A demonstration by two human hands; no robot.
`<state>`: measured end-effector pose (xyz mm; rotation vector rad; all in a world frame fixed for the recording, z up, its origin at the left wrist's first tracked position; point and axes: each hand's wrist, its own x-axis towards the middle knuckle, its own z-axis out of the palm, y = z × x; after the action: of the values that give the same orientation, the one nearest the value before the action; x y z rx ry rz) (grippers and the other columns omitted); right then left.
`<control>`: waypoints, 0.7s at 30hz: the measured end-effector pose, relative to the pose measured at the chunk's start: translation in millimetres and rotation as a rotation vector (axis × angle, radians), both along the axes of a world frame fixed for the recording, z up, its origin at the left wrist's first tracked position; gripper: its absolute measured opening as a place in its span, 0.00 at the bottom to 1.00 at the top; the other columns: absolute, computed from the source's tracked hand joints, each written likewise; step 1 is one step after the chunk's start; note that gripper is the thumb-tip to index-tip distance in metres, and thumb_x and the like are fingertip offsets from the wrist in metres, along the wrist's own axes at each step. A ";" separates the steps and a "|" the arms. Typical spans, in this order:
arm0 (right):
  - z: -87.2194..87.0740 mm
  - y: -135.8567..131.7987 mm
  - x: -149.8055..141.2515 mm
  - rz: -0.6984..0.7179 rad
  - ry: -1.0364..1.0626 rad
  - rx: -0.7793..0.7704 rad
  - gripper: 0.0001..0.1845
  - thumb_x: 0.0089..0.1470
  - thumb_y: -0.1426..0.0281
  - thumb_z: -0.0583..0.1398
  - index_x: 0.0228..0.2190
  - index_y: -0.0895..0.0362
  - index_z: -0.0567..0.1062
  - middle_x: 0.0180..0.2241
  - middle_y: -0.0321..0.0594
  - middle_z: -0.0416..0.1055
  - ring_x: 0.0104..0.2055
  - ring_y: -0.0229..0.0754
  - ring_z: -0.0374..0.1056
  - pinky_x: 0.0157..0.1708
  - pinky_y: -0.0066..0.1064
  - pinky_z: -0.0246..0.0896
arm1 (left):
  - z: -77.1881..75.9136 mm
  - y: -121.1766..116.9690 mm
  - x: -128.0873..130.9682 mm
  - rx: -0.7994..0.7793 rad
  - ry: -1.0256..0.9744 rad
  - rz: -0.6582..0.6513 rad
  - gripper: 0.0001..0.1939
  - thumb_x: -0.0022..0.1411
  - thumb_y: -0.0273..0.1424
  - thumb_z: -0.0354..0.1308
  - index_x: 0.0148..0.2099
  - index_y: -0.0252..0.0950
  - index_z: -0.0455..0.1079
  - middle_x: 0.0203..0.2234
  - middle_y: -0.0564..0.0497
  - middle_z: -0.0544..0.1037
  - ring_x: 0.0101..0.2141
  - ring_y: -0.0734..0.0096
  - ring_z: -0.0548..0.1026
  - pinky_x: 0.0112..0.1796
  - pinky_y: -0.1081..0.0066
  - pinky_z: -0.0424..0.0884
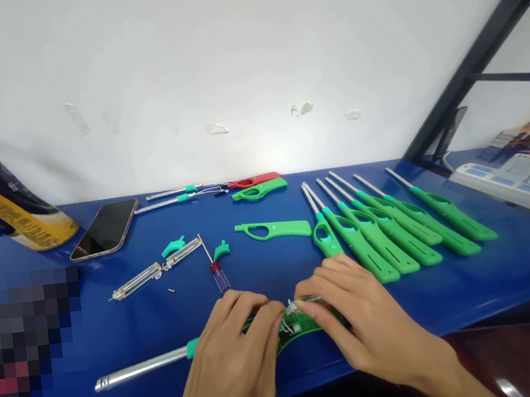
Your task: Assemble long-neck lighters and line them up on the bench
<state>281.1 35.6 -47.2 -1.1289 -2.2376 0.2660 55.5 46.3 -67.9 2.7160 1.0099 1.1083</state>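
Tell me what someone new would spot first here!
Probably the green lighters, fanned out on the right of the blue table, silver tubes pointing toward the wall. Next, maybe the left hand and right hand over an opened lighter at the front. The yellow container, far left, is eye-catching too.

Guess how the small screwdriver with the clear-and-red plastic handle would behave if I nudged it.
The screwdriver might roll or swivel, as its handle looks rounded. Its thin metal shaft looks straight, so it should be stiff. The thicker handle end probably feels heavier.

Glossy blue tabletop [272,264]; shiny metal tubes [143,368]
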 end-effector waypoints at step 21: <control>0.7 0.7 -1.3 0.005 -0.005 0.000 0.08 0.75 0.72 0.55 0.41 0.55 0.74 0.36 0.37 0.77 0.36 0.43 0.63 0.42 0.40 0.54 | -0.9 2.2 -3.7 0.053 0.044 0.018 0.13 0.73 0.17 0.53 0.51 0.34 0.74 0.41 0.49 0.82 0.40 0.60 0.74 0.43 0.58 0.73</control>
<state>279.8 36.3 -46.5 -1.1256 -2.2448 0.2661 51.8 48.5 -68.7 2.7894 1.0280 1.0989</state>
